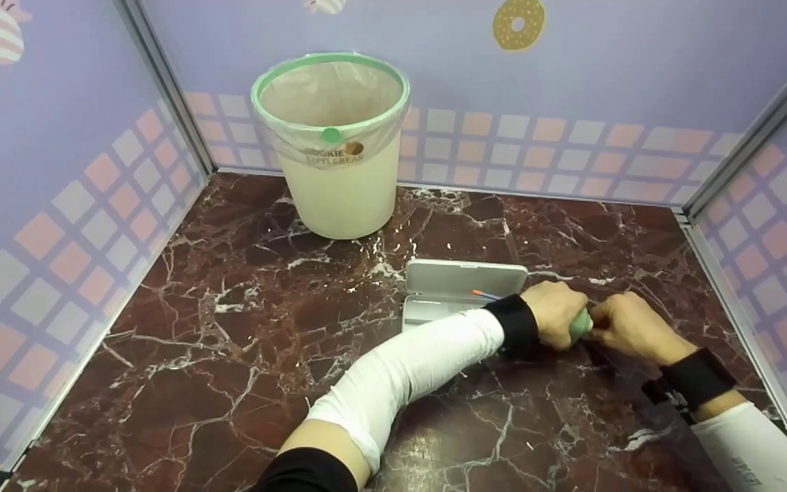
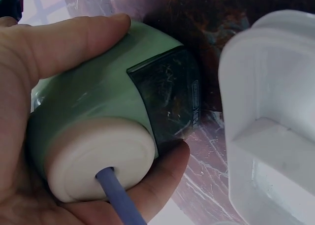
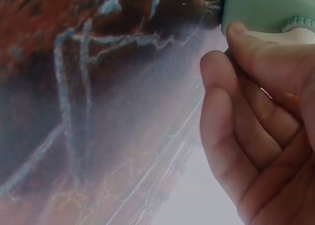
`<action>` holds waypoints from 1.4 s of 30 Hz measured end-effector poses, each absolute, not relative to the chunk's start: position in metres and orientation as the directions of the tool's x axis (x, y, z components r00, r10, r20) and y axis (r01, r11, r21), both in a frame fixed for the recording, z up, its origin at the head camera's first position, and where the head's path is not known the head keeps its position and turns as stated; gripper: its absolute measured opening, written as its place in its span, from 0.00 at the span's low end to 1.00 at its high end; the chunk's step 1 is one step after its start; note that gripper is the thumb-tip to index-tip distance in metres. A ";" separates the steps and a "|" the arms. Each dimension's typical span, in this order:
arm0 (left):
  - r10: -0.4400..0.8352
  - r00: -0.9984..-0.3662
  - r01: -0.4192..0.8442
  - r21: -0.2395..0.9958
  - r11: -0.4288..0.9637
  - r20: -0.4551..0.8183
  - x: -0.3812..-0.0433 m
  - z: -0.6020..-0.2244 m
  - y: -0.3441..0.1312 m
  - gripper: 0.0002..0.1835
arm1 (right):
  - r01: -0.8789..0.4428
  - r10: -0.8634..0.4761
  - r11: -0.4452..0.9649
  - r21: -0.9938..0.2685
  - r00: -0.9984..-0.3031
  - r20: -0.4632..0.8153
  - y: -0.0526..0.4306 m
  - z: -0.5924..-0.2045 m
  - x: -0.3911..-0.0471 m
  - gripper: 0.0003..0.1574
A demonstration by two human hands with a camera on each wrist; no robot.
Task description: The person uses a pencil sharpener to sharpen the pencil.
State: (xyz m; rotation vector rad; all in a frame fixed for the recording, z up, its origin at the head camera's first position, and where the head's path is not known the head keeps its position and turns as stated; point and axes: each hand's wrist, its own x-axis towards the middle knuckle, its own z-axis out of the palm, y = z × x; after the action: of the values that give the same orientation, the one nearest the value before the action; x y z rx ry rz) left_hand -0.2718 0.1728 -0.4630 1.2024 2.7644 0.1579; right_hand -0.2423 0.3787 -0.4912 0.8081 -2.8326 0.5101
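Note:
My left hand grips a green pencil sharpener, its fingers and thumb wrapped round the body. The sharpener has a dark see-through window and a cream round face. A blue-purple pencil enters the hole in that face. Past the left wrist in the head view, a blue shaft with an orange end shows over the white case. At the sharpener's other end, my right hand pinches a small dark part between thumb and forefinger, mostly hidden by the fingertips.
An open white pencil case, lid raised, lies left of the hands, partly behind the left forearm. Farther back stands a cream bin with a green rim and a plastic liner. Purple panels enclose the dark red marbled table.

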 end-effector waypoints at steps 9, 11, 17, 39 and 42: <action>0.725 -0.683 0.711 0.149 0.687 -0.088 -0.272 -0.463 0.171 0.18 | -0.529 -0.478 0.815 -0.239 -0.845 0.241 0.375 -0.493 -0.239 0.20; 0.728 -0.681 0.714 0.148 0.685 -0.083 -0.273 -0.463 0.171 0.19 | -0.526 -0.474 0.817 -0.235 -0.846 0.245 0.374 -0.494 -0.238 0.19; 0.733 -0.676 0.721 0.132 0.680 -0.081 -0.273 -0.465 0.171 0.18 | -0.519 -0.478 0.815 -0.257 -0.853 0.209 0.373 -0.495 -0.236 0.20; 0.681 -0.727 0.670 0.128 0.731 -0.089 -0.272 -0.463 0.180 0.13 | -0.674 -0.626 0.686 -0.275 -0.739 0.248 0.374 -0.479 -0.210 0.26; 0.678 -0.729 0.665 0.133 0.734 -0.097 -0.272 -0.463 0.181 0.14 | -0.686 -0.629 0.671 -0.281 -0.728 0.274 0.376 -0.468 -0.205 0.19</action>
State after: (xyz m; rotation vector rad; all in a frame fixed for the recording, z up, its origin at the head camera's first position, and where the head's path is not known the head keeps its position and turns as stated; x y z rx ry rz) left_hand -0.2721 0.1807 -0.4633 1.0883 2.7948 0.1340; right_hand -0.2046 0.3761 -0.4681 1.0812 -2.7287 0.5537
